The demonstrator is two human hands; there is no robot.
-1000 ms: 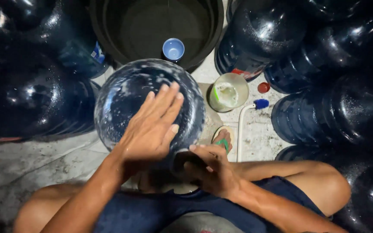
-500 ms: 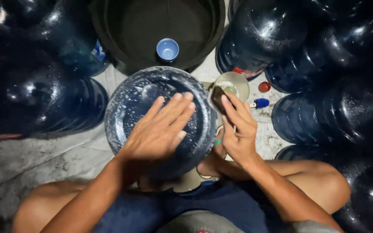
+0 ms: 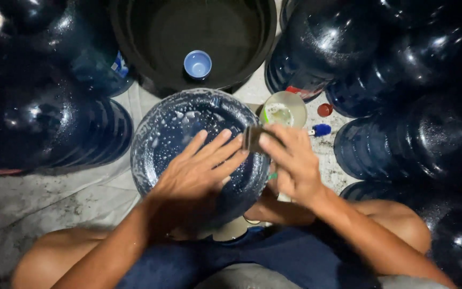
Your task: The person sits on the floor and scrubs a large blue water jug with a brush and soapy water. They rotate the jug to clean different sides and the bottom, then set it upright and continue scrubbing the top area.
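Left hand (image 3: 199, 168) lies flat, fingers spread, on the soapy blue water jug (image 3: 188, 126) between the knees. Right hand (image 3: 290, 160) pinches a scrub pad (image 3: 252, 138) against it. Small bowl (image 3: 283, 109) beside holds foamy liquid; black tub (image 3: 135, 48) holds a blue cup (image 3: 197, 63).

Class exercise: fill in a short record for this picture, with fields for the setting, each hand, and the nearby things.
setting: person seated among big dark blue water jugs
left hand: flat on the soapy blue jug
right hand: pressing a small scrub pad against that jug's side
behind: black tub with a small blue cup inside
beside: pale bowl, red cap, blue cap
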